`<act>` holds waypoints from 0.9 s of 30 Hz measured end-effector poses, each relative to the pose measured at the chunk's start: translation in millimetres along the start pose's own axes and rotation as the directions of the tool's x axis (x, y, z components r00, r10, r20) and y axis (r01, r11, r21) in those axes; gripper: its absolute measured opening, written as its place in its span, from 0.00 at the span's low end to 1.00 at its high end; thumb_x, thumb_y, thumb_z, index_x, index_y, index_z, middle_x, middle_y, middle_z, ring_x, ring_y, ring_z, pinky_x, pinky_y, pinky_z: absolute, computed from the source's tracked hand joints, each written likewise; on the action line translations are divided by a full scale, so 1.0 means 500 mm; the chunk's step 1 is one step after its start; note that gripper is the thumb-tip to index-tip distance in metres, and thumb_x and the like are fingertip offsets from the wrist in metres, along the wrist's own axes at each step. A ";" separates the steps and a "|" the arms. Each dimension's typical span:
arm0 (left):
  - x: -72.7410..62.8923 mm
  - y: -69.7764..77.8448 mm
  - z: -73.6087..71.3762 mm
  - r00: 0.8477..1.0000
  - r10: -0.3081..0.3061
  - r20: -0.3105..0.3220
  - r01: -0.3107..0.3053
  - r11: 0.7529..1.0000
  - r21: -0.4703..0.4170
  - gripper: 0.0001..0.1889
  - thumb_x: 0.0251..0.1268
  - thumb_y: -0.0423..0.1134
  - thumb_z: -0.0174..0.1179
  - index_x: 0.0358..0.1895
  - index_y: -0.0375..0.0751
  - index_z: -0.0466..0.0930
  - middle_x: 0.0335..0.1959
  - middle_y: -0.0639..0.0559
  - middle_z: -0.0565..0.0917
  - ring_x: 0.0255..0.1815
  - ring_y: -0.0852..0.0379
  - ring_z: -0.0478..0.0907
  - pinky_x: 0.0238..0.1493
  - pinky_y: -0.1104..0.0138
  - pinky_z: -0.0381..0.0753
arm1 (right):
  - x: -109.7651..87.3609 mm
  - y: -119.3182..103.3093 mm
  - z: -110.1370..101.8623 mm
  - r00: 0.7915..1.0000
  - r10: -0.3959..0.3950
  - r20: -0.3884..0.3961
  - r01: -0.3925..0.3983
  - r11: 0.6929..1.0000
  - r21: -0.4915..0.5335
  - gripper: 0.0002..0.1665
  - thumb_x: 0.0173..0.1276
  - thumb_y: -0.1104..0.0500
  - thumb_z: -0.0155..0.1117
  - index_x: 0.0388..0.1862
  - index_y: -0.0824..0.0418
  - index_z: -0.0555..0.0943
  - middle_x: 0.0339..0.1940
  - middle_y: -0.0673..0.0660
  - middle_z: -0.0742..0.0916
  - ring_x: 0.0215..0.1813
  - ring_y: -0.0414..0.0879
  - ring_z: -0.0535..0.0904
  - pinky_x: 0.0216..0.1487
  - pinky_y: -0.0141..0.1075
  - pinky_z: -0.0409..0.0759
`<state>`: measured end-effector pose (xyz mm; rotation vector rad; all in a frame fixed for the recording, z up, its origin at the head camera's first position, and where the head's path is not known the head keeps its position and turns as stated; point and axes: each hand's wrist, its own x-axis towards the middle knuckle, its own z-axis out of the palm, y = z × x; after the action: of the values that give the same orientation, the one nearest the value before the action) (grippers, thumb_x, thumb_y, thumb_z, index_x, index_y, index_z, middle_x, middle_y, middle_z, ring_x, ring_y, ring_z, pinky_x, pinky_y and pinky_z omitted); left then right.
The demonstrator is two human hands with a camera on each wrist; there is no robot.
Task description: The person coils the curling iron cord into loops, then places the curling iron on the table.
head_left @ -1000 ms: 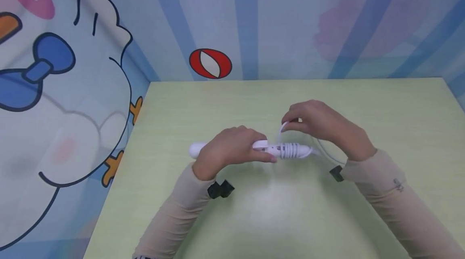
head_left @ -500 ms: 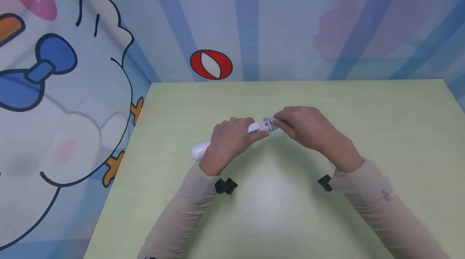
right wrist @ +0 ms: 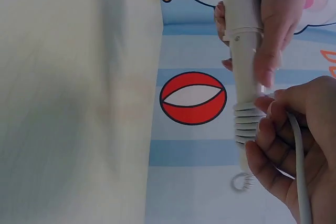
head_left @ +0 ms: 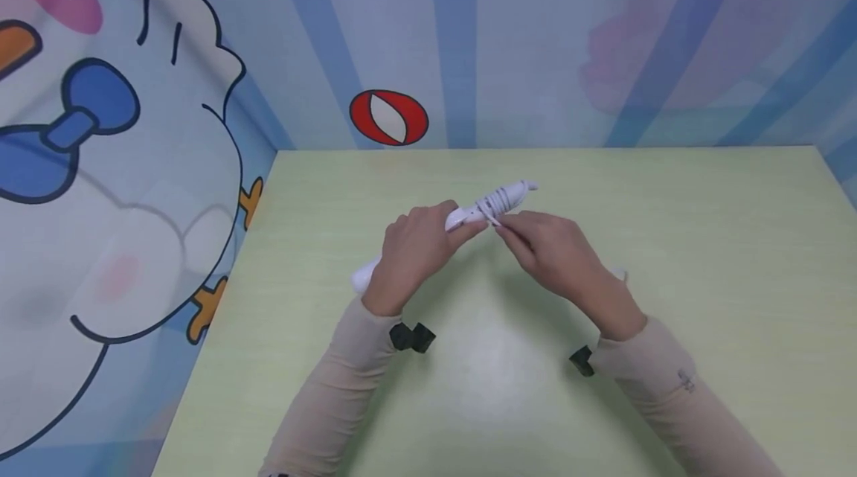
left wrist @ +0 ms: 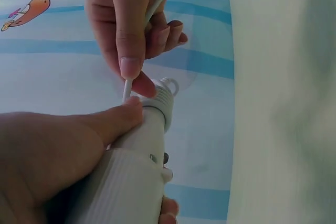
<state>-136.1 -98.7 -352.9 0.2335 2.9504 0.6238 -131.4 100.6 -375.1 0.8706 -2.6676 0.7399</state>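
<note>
Wand: the wand [head_left: 462, 219] is above mid-table [head_left: 723, 254], slanting 8 to 2 o'clock in head view; looks lifted, probably to give room around the coiled end.
Left hand: left hand [head_left: 415, 252] clamped round the wand; wide end pokes out at its 8 o'clock, coiled end at 2 — likely a steadying hold, with that end free.
Right hand: right hand [head_left: 554, 250] at left hand's 3 o'clock, fingertips pinching the cord [head_left: 497, 203] right by the coils, presumably so they don't slacken.
Hands: close together; whether right fingertips touch left thumb, can't tell.
Coils: several turns, snug round the wand; small loop of cord past the tip, clear in right wrist view.
Loose cord: leaves the right hand toward 6 o'clock in right wrist view; head view shows only a scrap beyond the wrist, rest hidden.
Cut off: plug not in view; wide end leaves both wrist views.
Hard to read: wand's middle under left palm; small dark knob on its side — function unclear.
</note>
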 end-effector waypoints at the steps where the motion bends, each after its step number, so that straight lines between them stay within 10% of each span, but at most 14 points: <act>1: 0.000 -0.001 -0.001 1.000 0.004 -0.005 -0.005 1.000 -0.021 0.23 0.63 0.67 0.50 0.38 0.50 0.74 0.20 0.53 0.73 0.18 0.56 0.70 0.17 0.66 0.65 | -0.002 0.001 0.002 1.000 0.007 -0.015 -0.007 1.000 0.020 0.14 0.71 0.56 0.58 0.49 0.60 0.84 0.24 0.50 0.83 0.22 0.40 0.68 0.27 0.34 0.67; 10: 0.004 -0.010 -0.022 0.998 0.045 0.038 -0.036 0.976 -0.213 0.22 0.64 0.66 0.50 0.44 0.53 0.75 0.21 0.51 0.70 0.19 0.56 0.66 0.19 0.67 0.61 | -0.020 0.033 0.024 0.998 -0.004 -0.063 0.021 0.962 0.272 0.16 0.72 0.61 0.56 0.55 0.61 0.81 0.20 0.49 0.82 0.22 0.38 0.72 0.26 0.32 0.71; 18: -0.006 -0.012 -0.039 0.986 0.083 0.148 -0.016 0.914 -0.404 0.22 0.60 0.69 0.52 0.45 0.59 0.76 0.29 0.52 0.77 0.26 0.53 0.73 0.24 0.66 0.70 | -0.030 0.067 0.017 0.999 -0.012 0.052 -0.017 0.856 0.517 0.14 0.72 0.62 0.55 0.51 0.57 0.83 0.25 0.45 0.83 0.29 0.39 0.77 0.30 0.32 0.74; 24: -0.017 -0.012 -0.048 0.940 0.246 0.236 -0.111 0.876 -0.470 0.16 0.62 0.62 0.56 0.44 0.59 0.79 0.35 0.56 0.80 0.33 0.54 0.76 0.32 0.62 0.76 | -0.032 0.090 -0.010 0.959 0.039 0.279 -0.211 0.758 0.618 0.12 0.70 0.60 0.59 0.48 0.60 0.83 0.36 0.52 0.88 0.34 0.46 0.81 0.38 0.38 0.80; 27: -0.022 -0.012 -0.051 0.899 0.336 0.283 -0.177 0.867 -0.466 0.14 0.63 0.60 0.57 0.43 0.58 0.80 0.33 0.56 0.81 0.32 0.55 0.76 0.32 0.63 0.76 | -0.031 0.102 -0.030 0.929 0.035 0.368 -0.265 0.757 0.597 0.08 0.67 0.62 0.62 0.43 0.59 0.84 0.31 0.51 0.87 0.30 0.46 0.79 0.36 0.37 0.79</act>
<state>-130.0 -116.0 -331.2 0.6330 2.3727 1.1165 -149.0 151.5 -388.0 0.9996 -2.8205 1.7677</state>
